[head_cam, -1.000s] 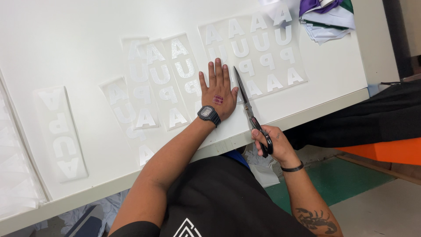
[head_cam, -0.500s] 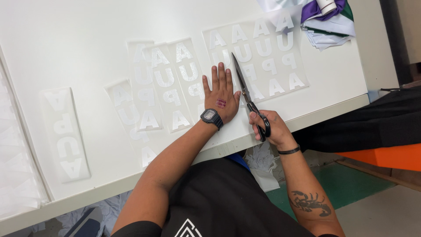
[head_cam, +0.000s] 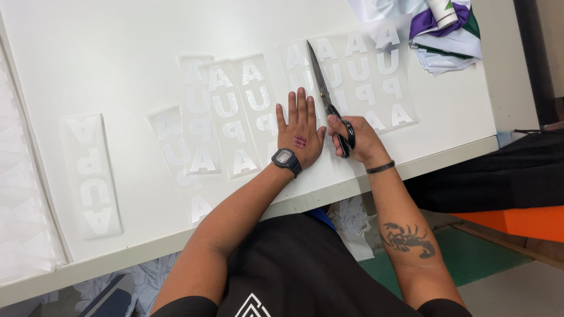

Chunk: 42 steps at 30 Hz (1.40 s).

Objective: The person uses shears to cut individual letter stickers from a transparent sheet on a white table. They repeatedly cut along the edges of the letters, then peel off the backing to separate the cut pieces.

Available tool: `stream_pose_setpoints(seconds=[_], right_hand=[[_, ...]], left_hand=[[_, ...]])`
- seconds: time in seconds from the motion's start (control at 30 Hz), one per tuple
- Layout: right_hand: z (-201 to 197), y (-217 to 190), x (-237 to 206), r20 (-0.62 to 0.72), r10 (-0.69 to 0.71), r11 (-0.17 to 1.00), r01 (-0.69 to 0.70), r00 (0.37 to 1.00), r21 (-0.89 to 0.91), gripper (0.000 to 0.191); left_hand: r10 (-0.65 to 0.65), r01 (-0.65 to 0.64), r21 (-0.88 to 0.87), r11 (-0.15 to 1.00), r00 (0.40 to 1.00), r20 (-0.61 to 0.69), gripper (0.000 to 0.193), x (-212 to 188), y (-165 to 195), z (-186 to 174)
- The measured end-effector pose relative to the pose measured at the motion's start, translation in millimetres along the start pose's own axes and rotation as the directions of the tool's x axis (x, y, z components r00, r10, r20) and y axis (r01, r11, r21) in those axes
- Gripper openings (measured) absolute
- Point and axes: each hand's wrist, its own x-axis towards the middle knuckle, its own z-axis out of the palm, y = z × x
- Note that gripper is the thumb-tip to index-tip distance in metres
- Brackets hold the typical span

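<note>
The left hand point(head_cam: 301, 130) lies flat and open on the table point(head_cam: 117, 53), fingers spread, pressing down a clear sheet of white letters point(head_cam: 352, 76) and gripping nothing. Just beside it, the right hand point(head_cam: 358, 140) is closed around the handles of a pair of scissors point(head_cam: 326, 94), thumb and fingers through the loops. The blades point away from the body and run up across the sheet, between two columns of letters; they look nearly closed, though the angle makes it hard to be sure.

The step in hand seems to be cutting the sheet into strips, one column per strip. The next move would call for opening the blades and keeping them in the gap between columns, while the left hand holds the sheet flat.

To the left of the left hand lie cut letter strips point(head_cam: 232, 117). Beyond the right hand, at the table's far corner, sits a pile of folded cloth point(head_cam: 449, 38).
</note>
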Motion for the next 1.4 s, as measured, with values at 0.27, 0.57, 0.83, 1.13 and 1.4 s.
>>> stream_pose_setpoints(seconds=[0.27, 0.57, 0.83, 1.13, 1.4], right_hand=[[-3, -17, 15, 0.084, -0.041, 0.998, 0.038, 0.996, 0.046, 0.048], [-55, 86, -124, 0.180, -0.218, 0.956, 0.172, 0.959, 0.239, 0.067], [-41, 156, -202, -0.018, -0.020, 0.997, 0.021, 1.000, 0.079, 0.056], [-25, 176, -229, 0.024, 0.175, 0.978, -0.176, 0.984, 0.109, 0.052], [-17, 164, -201, 0.016, 0.116, 0.993, -0.116, 0.993, -0.008, 0.056]], left_hand=[[-0.011, 0.011, -0.032, 0.999, 1.000, -0.025, 0.080, -14, -6, 3], [0.010, -0.010, 0.075, 0.997, 1.000, -0.001, 0.083, -32, -31, -23], [0.164, -0.166, 0.035, 0.985, 0.984, 0.067, 0.091, 31, 28, -18], [0.133, -0.153, 0.120, 0.981, 0.978, 0.158, 0.093, 7, -20, -23], [0.099, -0.096, 0.092, 0.991, 0.995, -0.028, 0.087, 1, -12, -3]])
